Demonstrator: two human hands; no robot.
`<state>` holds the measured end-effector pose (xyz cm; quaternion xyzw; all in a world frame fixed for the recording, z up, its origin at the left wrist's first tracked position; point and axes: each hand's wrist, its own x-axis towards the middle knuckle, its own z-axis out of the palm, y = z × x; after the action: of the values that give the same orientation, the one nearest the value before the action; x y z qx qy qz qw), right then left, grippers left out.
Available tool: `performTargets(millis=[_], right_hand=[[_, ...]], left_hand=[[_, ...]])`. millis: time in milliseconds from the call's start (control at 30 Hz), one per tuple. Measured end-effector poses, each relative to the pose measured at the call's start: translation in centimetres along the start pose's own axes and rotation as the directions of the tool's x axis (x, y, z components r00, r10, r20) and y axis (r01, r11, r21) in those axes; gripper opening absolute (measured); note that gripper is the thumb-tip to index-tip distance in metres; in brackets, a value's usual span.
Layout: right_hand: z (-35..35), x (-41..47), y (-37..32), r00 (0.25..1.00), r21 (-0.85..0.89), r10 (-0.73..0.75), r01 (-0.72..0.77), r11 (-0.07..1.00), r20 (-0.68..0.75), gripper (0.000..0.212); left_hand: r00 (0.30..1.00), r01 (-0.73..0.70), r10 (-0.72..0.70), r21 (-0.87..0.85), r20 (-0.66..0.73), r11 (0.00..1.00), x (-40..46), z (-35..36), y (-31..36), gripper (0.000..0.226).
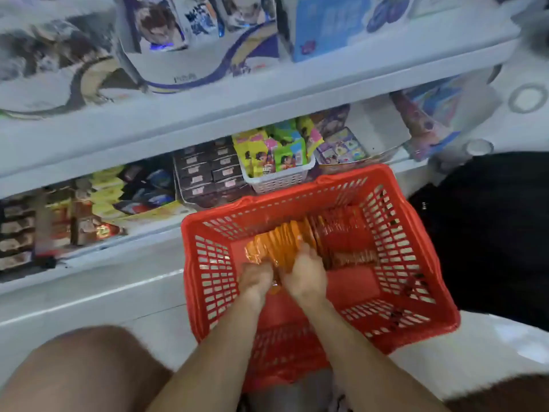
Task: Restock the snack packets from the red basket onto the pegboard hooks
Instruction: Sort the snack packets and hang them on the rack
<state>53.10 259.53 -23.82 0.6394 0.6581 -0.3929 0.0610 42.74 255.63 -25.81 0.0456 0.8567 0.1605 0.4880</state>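
A red plastic basket (416,295) stands on the floor in front of me, below the shelves. Inside it lies a row of orange snack packets (279,242), with darker red packets (341,230) to their right. Both my hands are down in the basket. My left hand (255,278) grips the near left side of the orange stack. My right hand (306,272) holds the stack's right side, fingers curled over the packets. No pegboard hooks are in view. The picture is motion-blurred.
White shelves (208,120) run across the top and left. The lower shelf holds dark boxes (208,176), a small white basket (279,179) of green and yellow packets and more snacks at left. A dark object (490,227) stands right of the basket. My knees are at the bottom.
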Motion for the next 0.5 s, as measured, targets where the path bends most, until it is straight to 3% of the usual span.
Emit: performTargets(millis=[167,267,500], right_hand=[[3.3,3.1,0.3,1.0,-0.196,-0.009,0.007,0.981,-0.009,0.093],[4.4,3.9,0.4,1.0,-0.212,-0.001,0.001,0.977,-0.003,0.098],[4.5,3.5,1.3,0.998,-0.215,-0.038,0.027,0.976,-0.047,0.086]], left_hand=[[0.995,0.026,-0.056,-0.337,-0.079,0.941,4.6,2.5,-0.8,0.059],[0.996,0.03,-0.058,-0.361,-0.067,0.932,5.9,3.0,-1.2,0.067],[0.998,-0.052,0.066,-0.478,0.012,0.877,6.5,3.8,-1.5,0.05]])
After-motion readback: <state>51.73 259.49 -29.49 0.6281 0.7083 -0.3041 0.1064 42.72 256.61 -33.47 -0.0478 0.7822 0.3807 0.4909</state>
